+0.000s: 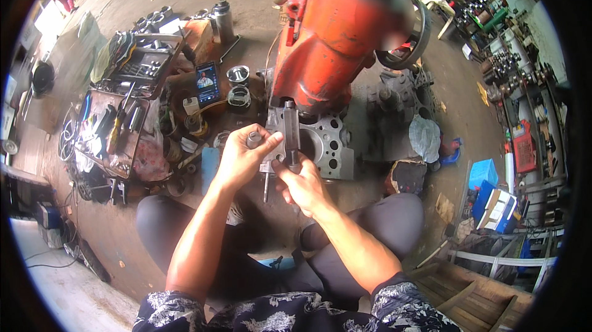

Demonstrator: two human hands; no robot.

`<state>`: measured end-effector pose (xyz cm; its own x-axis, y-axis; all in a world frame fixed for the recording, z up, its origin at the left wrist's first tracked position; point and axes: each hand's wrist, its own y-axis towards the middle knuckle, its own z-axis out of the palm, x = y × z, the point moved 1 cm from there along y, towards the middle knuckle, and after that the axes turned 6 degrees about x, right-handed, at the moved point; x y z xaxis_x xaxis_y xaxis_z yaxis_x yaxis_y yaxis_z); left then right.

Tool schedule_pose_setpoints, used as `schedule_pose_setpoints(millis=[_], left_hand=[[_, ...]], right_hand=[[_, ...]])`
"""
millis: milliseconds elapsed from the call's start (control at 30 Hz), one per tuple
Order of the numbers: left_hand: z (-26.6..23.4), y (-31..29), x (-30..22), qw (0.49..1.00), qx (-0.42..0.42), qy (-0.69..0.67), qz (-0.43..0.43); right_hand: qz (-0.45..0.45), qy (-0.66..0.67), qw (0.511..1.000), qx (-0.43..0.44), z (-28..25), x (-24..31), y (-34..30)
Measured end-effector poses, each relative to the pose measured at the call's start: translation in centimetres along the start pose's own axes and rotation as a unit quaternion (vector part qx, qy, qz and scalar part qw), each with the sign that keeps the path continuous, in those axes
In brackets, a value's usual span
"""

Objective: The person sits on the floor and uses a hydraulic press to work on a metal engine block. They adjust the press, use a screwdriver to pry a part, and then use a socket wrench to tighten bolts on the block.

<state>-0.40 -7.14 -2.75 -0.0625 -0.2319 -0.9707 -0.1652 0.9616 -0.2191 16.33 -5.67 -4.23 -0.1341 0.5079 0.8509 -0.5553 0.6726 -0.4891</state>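
Observation:
In front of me, my right hand (303,185) is closed round the lower end of a long dark metal tool (291,131) with a boxy middle and rounded ends. The tool stands nearly upright in view. My left hand (245,154) is closed on a short round metal piece (253,139), its thumb reaching to the tool's side. Beneath and beyond both hands is a grey engine block (339,170) with a large bore and several small holes. A thin metal rod (266,187) shows below my left hand.
An orange-red machine (330,36) with a handwheel (420,39) rises over the block. To the left are an open toolbox (151,63), a tool tray (137,125), a phone (208,83) and two pistons (239,97). Right are a plastic bag (424,137) and blue boxes (483,178).

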Motion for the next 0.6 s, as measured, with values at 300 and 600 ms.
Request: schedule_pose_setpoints(millis=[300, 600], left_hand=[[1.3, 0.2, 0.4, 0.991, 0.086, -0.1, -0.024], [0.3, 0.9, 0.3, 0.998, 0.024, -0.034, 0.052]], right_hand=[[-0.032, -0.05, 0.998, -0.004, 0.1, 0.6, -0.8], [-0.025, -0.024, 0.998, 0.047, 0.6, 0.4, -1.1]])
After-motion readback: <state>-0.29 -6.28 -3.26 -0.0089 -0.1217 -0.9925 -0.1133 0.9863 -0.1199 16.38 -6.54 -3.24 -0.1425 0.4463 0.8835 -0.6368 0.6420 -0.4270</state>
